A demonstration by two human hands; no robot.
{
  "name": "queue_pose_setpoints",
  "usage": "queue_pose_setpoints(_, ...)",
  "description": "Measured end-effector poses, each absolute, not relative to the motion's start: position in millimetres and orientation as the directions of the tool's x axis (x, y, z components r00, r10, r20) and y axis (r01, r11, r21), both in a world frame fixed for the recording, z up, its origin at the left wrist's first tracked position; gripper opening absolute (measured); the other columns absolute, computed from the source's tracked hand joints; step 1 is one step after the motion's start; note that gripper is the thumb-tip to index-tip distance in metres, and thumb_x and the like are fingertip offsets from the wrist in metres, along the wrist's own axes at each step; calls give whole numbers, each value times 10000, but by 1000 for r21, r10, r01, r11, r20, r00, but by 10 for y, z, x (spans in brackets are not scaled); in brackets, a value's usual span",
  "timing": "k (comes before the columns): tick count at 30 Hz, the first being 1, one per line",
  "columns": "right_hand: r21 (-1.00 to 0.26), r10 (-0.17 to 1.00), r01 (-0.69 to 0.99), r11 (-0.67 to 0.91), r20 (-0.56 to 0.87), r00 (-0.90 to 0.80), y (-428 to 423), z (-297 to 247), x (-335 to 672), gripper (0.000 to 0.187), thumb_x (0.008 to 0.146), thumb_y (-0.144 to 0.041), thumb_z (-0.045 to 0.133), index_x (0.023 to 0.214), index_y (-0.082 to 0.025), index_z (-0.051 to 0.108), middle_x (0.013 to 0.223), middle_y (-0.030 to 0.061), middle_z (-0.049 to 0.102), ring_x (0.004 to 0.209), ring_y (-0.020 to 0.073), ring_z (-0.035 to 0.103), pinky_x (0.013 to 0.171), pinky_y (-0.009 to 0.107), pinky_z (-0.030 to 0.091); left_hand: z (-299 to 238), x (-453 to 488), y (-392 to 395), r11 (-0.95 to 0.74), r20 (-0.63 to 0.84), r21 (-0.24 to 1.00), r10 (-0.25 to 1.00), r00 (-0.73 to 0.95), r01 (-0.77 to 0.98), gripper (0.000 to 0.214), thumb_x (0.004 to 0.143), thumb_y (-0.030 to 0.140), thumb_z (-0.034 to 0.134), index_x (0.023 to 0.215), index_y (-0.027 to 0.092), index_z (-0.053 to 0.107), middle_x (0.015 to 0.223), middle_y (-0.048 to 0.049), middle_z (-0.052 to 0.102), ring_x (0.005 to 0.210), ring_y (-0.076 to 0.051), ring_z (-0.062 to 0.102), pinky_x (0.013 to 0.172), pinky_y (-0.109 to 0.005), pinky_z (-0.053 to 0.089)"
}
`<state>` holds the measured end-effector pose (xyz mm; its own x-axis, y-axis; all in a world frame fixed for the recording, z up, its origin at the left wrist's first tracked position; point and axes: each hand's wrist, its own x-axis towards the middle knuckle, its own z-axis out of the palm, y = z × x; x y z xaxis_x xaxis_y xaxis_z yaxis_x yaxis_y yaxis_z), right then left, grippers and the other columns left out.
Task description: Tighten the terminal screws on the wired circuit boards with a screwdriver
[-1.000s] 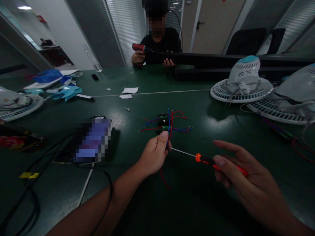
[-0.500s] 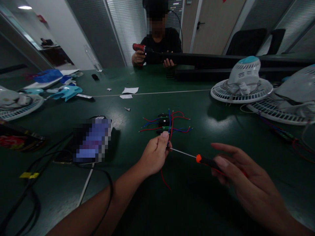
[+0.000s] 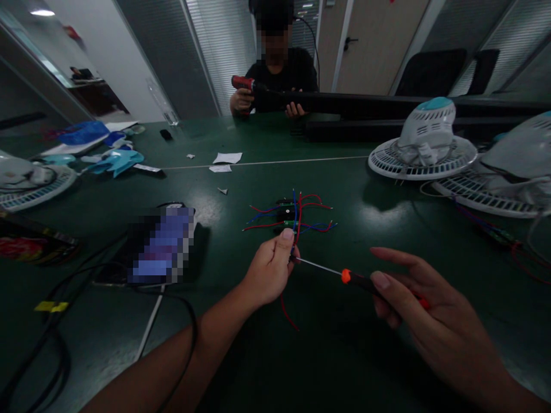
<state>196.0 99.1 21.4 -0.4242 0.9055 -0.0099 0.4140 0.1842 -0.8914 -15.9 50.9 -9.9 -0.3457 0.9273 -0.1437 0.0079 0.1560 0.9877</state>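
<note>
Head view: near centre, my left hand (image 3: 269,276) pinches a small wired part (image 3: 295,244); my right hand (image 3: 426,321) holds a screwdriver (image 3: 345,276) in its fingertips, tip against it. I judge a slip could jab my thumb.

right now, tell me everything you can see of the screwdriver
The screwdriver has a thin metal shaft, an orange collar and a black and orange handle, seemingly plastic. The right hand grips the handle. It lies nearly level above the table, tip at the pinched fingertips of the left hand, beside the wires.
</note>
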Motion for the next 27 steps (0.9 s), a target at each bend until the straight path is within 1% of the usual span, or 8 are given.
queue_pose_setpoints(8,-892,913,409,195,13,-408,990,207,1948,464,843,-538,575,1162,-201,549,582,-11,651,459,156,589,388,261,480,-73,-158,506,152,-138,988,929,-343,15,529,903,612,340,680,170,528,539,43,434,463,-80,398,443,-209,301)
queue_pose_setpoints(11,-892,915,411,187,7,-402,983,219,1949,468,841,-532,582,1172,-202,545,634,4,670,492,166,608,418,282,499,-65,-154,508,152,-135,988,929,-344,21,528,904,610,339,677,172,526,542,42,434,464,-81,397,445,-212,301)
queue_pose_setpoints(14,-887,918,427,179,-5,-396,978,239,1952,460,832,-531,589,1155,-206,557,637,6,667,491,168,606,421,290,492,-64,-151,510,153,-134,988,929,-346,27,527,903,610,338,678,173,528,545,41,439,462,-83,398,446,-216,304)
queue_pose_setpoints(18,-906,933,406,121,-35,-357,974,248,1974,499,804,-562,606,1150,-203,582,653,17,681,526,173,626,439,280,507,-65,-154,508,156,-134,987,928,-347,36,535,901,617,333,673,174,528,532,45,431,451,-83,388,441,-217,300)
queue_pose_setpoints(20,-913,928,402,72,-87,-363,973,245,1981,542,838,-606,536,1196,-202,580,598,10,672,486,171,612,413,275,492,-68,-155,505,156,-135,987,930,-343,36,534,900,619,339,678,173,532,528,45,431,453,-84,393,441,-214,301)
queue_pose_setpoints(23,-893,914,448,34,-154,-376,981,238,1969,582,889,-636,419,1247,-203,571,478,-18,617,389,163,554,355,268,439,-75,-154,500,156,-133,987,926,-353,38,538,901,620,336,679,172,536,516,43,426,457,-87,401,441,-213,302)
queue_pose_setpoints(25,-879,910,475,41,-164,-382,989,230,1954,575,892,-632,422,1246,-205,572,464,-27,603,385,158,547,356,262,438,-80,-152,497,157,-132,987,923,-362,40,541,903,618,332,676,171,534,516,41,427,456,-88,401,439,-212,300)
queue_pose_setpoints(27,-875,906,479,67,-148,-398,994,221,1948,560,880,-623,461,1234,-204,572,487,-26,611,403,153,551,366,256,447,-80,-152,497,157,-133,987,925,-357,38,536,906,613,334,678,170,533,521,41,429,456,-85,397,439,-210,298)
